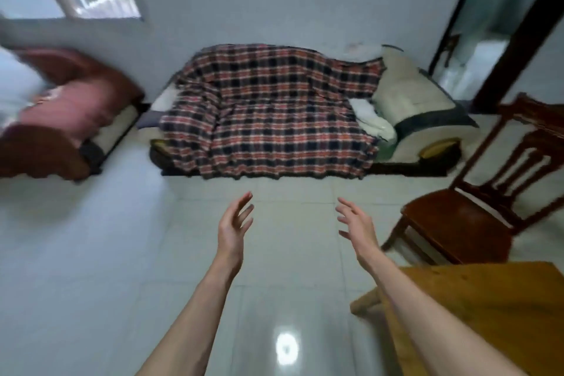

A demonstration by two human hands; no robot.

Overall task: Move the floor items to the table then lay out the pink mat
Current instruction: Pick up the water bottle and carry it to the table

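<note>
Pink bundle [65,108] at far left, resting on the seat of a red-brown armchair [45,146]; blurred, so you cannot be sure it is the mat, but it is the only pink thing in view. It sits well apart from both of your hands. No loose items show on the floor [91,253]: the tiles between you and the sofa [274,113] carry only a lamp reflection. Judgement: either the floor items are already moved or they lie outside this view.

Left hand [233,227] is raised ahead of you, palm turned inward, fingers [245,203] straight and slightly apart, holding nothing. Right hand [358,226] mirrors it, fingers [346,204] spread and loosely bent, also holding nothing. Both hover over bare tile, touching nothing. Held out like this, they look ready to reach, not to carry.

Wooden surface [488,299] fills the lower right corner, just beside your right forearm; the part in view is bare. A dark wooden chair [457,223] stands beyond it, facing the tiles. The sofa under its plaid blanket runs along the back wall, a white cushion [412,94] at its right end.

Judgement: your next move is likely a turn left toward the armchair to take the pink bundle. The open tile in front of the sofa looks the natural spot to spread it.
</note>
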